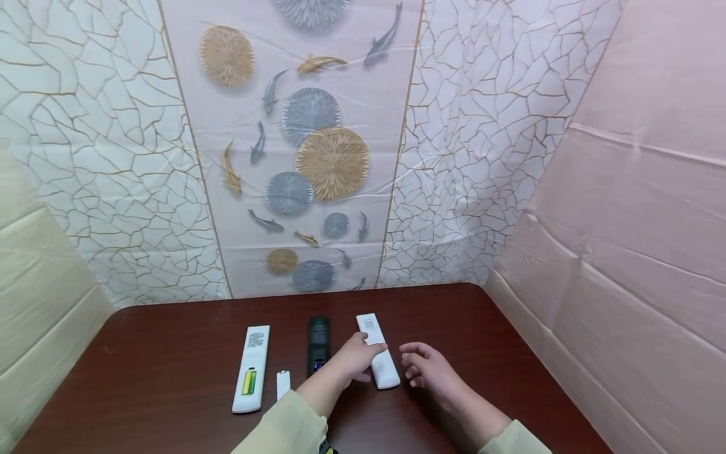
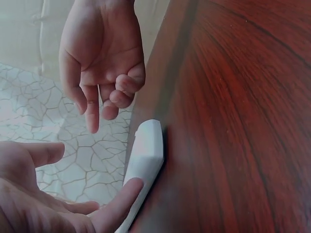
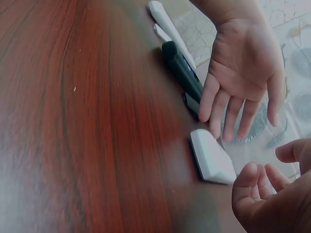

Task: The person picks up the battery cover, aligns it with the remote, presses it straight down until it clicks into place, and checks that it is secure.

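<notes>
Table (image 1: 170, 353): dark red wood grain, the remotes lying across it in a loose row.
White remote (image 1: 387, 373): flat on the table near 6 o'clock in the head view, far end aimed at 11 o'clock, a small printed label (image 1: 368, 325) at that end.
Left hand (image 1: 354, 356): at the remote's 9 o'clock side, thumb reaching over it toward 3 o'clock; fingers long and nearly straight, gripping nothing. Whether skin touches plastic, I cannot tell.
Right hand (image 1: 428, 372): just beside the same remote, at its 4 o'clock; fingers loosely bent, thumb apart from them, holding nothing.
Black remote (image 1: 319, 334): at the left hand's 10 o'clock, pointing to 12, a blue patch low on it, lower end hidden by the left arm.
Dark piece (image 3: 190, 104): just beside the black remote in the right wrist view, partly behind the left fingers.
Second white remote (image 1: 254, 356): at the black one's 8 o'clock, green-and-yellow patch (image 1: 249, 382) toward its near end.
Small white piece (image 1: 283, 383): at that remote's 4 o'clock, partly covered by the left sleeve (image 1: 289, 425).
Wall cloth (image 1: 454, 157): rises beyond the table at 12 o'clock, crackle-patterned.
</notes>
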Demonstrator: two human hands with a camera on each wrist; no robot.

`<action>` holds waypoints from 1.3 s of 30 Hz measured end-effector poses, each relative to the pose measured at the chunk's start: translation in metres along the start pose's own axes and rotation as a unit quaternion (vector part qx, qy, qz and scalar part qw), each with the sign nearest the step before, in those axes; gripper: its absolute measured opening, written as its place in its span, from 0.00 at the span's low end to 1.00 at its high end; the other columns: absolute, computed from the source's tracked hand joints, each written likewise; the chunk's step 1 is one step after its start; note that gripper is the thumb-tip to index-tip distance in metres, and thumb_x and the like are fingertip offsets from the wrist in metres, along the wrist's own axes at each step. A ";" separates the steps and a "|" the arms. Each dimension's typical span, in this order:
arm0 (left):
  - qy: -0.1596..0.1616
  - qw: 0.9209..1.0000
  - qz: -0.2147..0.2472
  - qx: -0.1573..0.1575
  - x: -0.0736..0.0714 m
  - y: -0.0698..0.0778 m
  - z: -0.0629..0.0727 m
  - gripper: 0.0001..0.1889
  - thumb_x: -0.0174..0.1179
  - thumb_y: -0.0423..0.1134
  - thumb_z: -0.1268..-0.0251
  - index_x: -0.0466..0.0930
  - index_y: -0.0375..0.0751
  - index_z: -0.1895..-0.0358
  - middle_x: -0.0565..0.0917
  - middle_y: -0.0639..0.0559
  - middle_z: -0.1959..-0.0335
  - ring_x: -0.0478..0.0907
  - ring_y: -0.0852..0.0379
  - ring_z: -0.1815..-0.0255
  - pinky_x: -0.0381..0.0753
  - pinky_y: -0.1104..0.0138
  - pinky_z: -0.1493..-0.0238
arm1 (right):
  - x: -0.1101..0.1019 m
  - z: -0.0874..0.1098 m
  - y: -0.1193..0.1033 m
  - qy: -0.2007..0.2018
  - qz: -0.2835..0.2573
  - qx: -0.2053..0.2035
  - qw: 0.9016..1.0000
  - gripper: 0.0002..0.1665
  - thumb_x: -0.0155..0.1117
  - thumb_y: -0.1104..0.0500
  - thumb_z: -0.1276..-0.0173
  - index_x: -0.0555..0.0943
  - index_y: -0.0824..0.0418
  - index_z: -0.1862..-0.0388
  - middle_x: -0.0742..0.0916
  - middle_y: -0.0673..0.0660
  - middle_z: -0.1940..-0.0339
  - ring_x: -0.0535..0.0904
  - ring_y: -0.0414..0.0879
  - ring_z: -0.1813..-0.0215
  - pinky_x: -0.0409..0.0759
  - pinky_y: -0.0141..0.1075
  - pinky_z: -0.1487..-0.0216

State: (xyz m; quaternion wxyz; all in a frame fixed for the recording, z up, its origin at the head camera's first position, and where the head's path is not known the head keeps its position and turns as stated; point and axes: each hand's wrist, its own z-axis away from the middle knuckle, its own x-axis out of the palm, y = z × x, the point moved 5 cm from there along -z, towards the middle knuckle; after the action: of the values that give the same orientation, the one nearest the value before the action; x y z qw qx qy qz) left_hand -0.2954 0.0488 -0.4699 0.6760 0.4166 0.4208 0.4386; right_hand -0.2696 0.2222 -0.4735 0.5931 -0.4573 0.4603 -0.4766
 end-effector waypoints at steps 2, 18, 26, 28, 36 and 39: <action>0.002 1.000 0.013 0.010 -0.003 0.002 0.004 0.39 0.61 0.47 0.31 0.56 0.29 0.26 0.67 0.29 0.33 0.76 0.37 0.41 0.85 0.52 0.61 | 0.003 0.000 -0.002 -0.008 -0.004 -0.005 1.000 0.21 0.56 0.60 0.27 0.72 0.72 0.40 0.79 0.58 0.61 0.75 0.46 0.68 0.76 0.34 0.69; 0.021 0.996 0.068 0.054 -0.043 -0.006 0.023 0.31 0.59 0.48 0.29 0.65 0.30 0.33 0.78 0.37 0.42 0.80 0.38 0.46 0.86 0.53 0.60 | 0.034 -0.006 -0.007 -0.048 -0.013 -0.010 0.999 0.24 0.55 0.62 0.30 0.70 0.75 0.40 0.78 0.53 0.66 0.74 0.43 0.70 0.74 0.31 0.71; 0.034 0.996 0.061 0.051 -0.058 -0.013 0.026 0.30 0.59 0.48 0.28 0.66 0.30 0.34 0.78 0.37 0.43 0.81 0.41 0.50 0.86 0.56 0.62 | 0.046 -0.010 -0.007 -0.058 -0.012 -0.004 0.998 0.22 0.54 0.63 0.30 0.71 0.74 0.41 0.78 0.54 0.65 0.73 0.43 0.71 0.74 0.31 0.71; 0.040 0.997 0.050 0.052 -0.062 -0.014 0.026 0.29 0.59 0.48 0.28 0.67 0.30 0.34 0.78 0.37 0.43 0.82 0.42 0.51 0.86 0.56 0.63 | 0.049 -0.011 -0.008 -0.061 -0.009 -0.006 0.998 0.22 0.54 0.63 0.29 0.72 0.74 0.41 0.77 0.54 0.65 0.73 0.43 0.71 0.74 0.32 0.71; 0.097 0.986 -0.127 0.055 -0.077 -0.012 0.019 0.26 0.59 0.51 0.29 0.72 0.39 0.36 0.82 0.45 0.51 0.80 0.49 0.59 0.80 0.54 0.61 | 0.069 -0.016 -0.018 -0.094 0.061 -0.064 0.992 0.16 0.55 0.66 0.27 0.74 0.74 0.44 0.77 0.54 0.67 0.73 0.44 0.72 0.76 0.35 0.71; 0.128 0.970 -0.201 0.058 -0.084 -0.011 0.017 0.26 0.60 0.51 0.30 0.73 0.40 0.36 0.82 0.44 0.49 0.81 0.50 0.55 0.81 0.52 0.57 | 0.078 -0.019 -0.020 -0.102 0.136 -0.091 0.981 0.14 0.57 0.65 0.27 0.77 0.71 0.46 0.79 0.54 0.66 0.75 0.46 0.71 0.79 0.37 0.71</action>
State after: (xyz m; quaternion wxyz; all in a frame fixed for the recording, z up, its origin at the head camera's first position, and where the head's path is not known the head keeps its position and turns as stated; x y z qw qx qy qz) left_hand -0.2992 -0.0366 -0.4577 0.6656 0.3023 0.6034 0.3187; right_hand -0.2814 0.1412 -0.4650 0.6520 -0.4889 0.4969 -0.2983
